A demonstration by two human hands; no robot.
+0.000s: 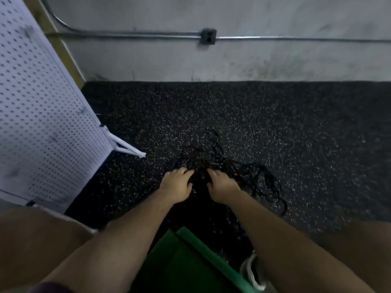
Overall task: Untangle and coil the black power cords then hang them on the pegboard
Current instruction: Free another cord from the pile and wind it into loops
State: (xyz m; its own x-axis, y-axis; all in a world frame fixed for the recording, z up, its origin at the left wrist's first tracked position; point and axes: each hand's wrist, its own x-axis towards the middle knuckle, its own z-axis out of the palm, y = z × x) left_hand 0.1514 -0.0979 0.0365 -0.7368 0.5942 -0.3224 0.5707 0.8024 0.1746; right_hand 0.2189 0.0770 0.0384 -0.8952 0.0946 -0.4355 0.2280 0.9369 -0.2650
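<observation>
Early, untangle step: left grip (176, 185), right grip (222, 186) curled into black power cords (203, 160) between them, hold unclear; next isolate one end.

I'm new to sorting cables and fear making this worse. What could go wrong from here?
The left hand and right hand are on the middle of the black power cords; pulling there could tighten knots. The cords barely show against the dark speckled floor, so the loop trailing right may be missed. A dragged cord might snag the pegboard foot.
</observation>
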